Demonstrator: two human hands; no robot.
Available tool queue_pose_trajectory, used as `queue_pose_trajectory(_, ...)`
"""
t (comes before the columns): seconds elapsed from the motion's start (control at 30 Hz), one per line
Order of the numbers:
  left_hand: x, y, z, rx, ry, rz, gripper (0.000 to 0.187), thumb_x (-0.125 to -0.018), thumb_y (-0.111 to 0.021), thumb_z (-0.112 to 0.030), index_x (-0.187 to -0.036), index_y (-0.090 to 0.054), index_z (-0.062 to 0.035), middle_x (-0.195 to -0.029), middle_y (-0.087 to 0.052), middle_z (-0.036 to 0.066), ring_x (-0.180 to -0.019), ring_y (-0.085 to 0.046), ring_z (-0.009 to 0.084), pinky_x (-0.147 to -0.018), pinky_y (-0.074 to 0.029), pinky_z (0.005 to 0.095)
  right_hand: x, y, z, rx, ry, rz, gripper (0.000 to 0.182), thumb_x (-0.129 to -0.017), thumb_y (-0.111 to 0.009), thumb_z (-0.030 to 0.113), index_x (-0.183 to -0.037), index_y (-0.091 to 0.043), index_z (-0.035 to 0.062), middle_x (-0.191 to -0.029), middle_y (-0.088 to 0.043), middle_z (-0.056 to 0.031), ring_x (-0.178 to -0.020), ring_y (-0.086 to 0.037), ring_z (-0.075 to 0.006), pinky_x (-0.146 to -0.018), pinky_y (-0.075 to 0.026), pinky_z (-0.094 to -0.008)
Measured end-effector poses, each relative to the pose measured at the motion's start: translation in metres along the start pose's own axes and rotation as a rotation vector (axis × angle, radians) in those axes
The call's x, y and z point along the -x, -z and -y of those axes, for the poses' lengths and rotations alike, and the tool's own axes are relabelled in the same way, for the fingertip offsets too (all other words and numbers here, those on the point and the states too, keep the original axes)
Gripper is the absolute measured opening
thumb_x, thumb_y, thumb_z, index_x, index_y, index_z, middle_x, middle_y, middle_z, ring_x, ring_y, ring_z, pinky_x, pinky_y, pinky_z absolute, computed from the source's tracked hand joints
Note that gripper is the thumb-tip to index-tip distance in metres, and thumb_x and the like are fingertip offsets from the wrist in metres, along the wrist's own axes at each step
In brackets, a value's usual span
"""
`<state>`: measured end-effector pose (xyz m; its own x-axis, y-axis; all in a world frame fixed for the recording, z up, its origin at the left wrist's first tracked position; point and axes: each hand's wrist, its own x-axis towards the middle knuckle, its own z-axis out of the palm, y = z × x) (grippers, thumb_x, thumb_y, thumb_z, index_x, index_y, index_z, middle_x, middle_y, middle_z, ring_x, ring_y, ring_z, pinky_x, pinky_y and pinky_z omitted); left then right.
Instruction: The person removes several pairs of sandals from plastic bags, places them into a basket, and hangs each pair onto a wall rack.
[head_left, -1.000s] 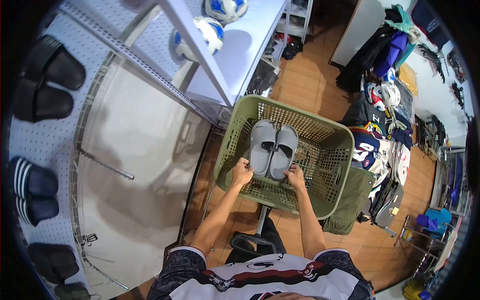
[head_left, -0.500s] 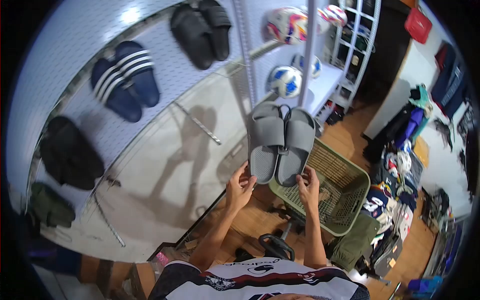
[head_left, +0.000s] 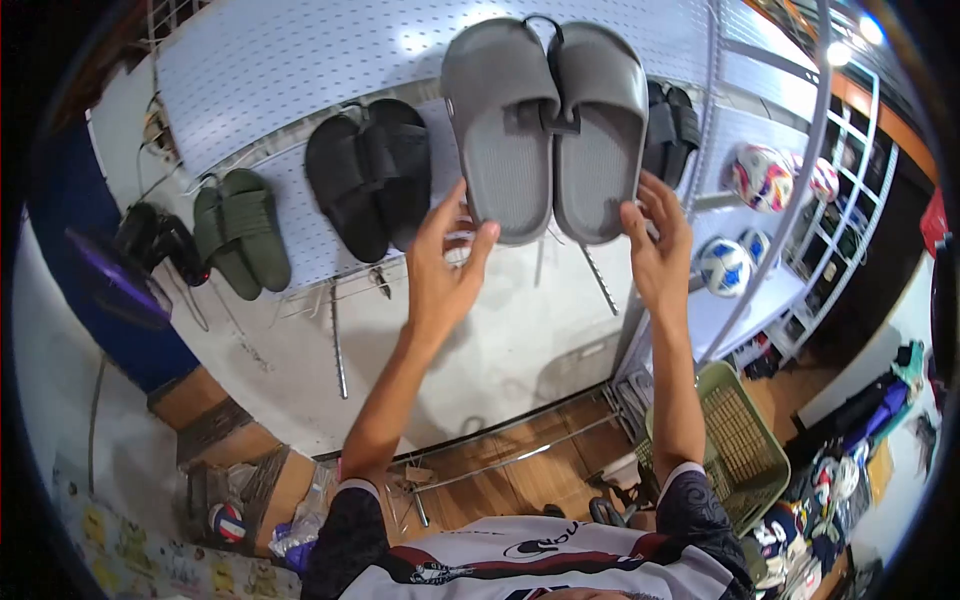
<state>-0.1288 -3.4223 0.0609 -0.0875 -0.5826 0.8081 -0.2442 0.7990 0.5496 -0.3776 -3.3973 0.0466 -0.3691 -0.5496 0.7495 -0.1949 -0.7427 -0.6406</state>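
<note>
A pair of grey slide sandals (head_left: 508,180), joined by a small black tie at the toes, is held up in front of the wall display. My left hand (head_left: 446,272) grips the heel of the left slide between thumb and fingers. At the heel of the right slide, my right hand (head_left: 660,245) has a similar pinch. Behind them hang black slides (head_left: 365,180) and olive green slides (head_left: 242,232) on the white pegboard (head_left: 300,90). Another black pair (head_left: 671,130) shows partly past the right edge of the grey slides.
To the right, patterned balls (head_left: 762,178) and blue-white balls (head_left: 725,266) rest on shelves. An olive plastic basket (head_left: 772,440) stands on the wooden floor beside piled clothing (head_left: 800,540). Cardboard boxes (head_left: 282,490) are at lower left; metal hook bars (head_left: 338,340) stick out below the pegboard.
Both hands have raised the grey slides up toward the pegboard. My view has turned left, so the basket and balls now sit farther right and the olive slides show fully.
</note>
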Motion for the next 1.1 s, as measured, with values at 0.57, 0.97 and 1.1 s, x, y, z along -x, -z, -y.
queue_pose_trajectory(0.57, -0.227, 0.107, -0.039, -0.227, -0.223, -0.209, 0.069, -0.089, -0.077, -0.032, -0.144, -0.05, 0.0001, -0.112, -0.069, 0.018, -0.089, -0.069, 0.0187, -0.075, -0.056, 0.0288, -0.242, -0.149, 0.059, -0.264, 0.209, 0.215, 0.047, -0.095, -0.068, 0.013, -0.137, -0.053, -0.0008, -0.117, -0.069, -0.0209, -0.101, -0.069, -0.0234, -0.085, -0.06, -0.0357)
queue_pose_trajectory(0.97, -0.295, 0.111, 0.016, -0.504, -0.117, -0.235, 0.067, -0.084, -0.079, -0.032, -0.141, -0.055, -0.0043, -0.107, -0.074, 0.016, -0.093, -0.071, 0.0234, -0.084, -0.055, 0.0335, -0.321, -0.204, -0.02, -0.207, 0.088, 0.209, 0.047, -0.087, -0.074, 0.013, -0.131, -0.059, 0.0032, -0.111, -0.074, -0.0147, -0.081, -0.07, -0.0174, -0.068, -0.059, -0.0311)
queue_pose_trajectory(1.1, -0.317, 0.112, 0.049, -0.496, -0.103, -0.232, 0.067, -0.087, -0.079, -0.025, -0.143, -0.053, -0.0016, -0.106, -0.074, 0.014, -0.083, -0.07, 0.0163, -0.076, -0.054, 0.0289, -0.335, -0.218, -0.037, -0.144, 0.091, 0.179, 0.048, -0.085, -0.076, 0.015, -0.13, -0.061, 0.0078, -0.114, -0.073, -0.015, -0.089, -0.073, -0.0214, -0.077, -0.06, -0.0331)
